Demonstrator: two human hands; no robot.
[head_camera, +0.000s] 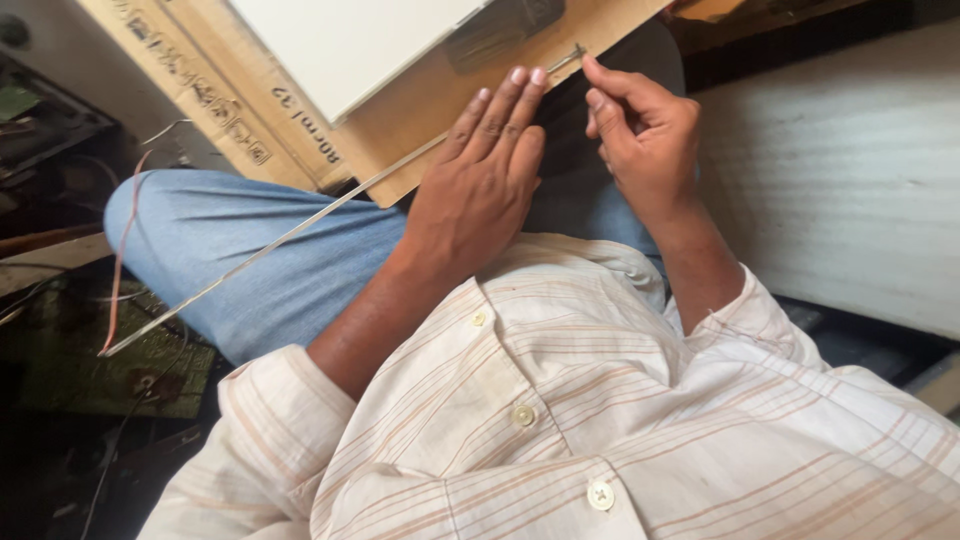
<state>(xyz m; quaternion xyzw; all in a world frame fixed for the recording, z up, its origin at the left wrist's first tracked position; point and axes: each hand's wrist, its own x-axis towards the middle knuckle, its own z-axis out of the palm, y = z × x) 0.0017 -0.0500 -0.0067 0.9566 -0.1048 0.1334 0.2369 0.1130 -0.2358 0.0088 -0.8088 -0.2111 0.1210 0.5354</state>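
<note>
The person wears a cream shirt (560, 400) with thin orange-brown stripes, pale round buttons (523, 415) down its front and sleeves (270, 420) turned back above the forearms, and light blue jeans (240, 250), while both hands are bare, without rings or a watch.

Both hands forward: left (480, 180) flat, fingers extended; right (640, 130) pinching.

Flat brown cardboard box (400, 110) w/ dark print across lap, white sheet (340, 40) atop.
</note>
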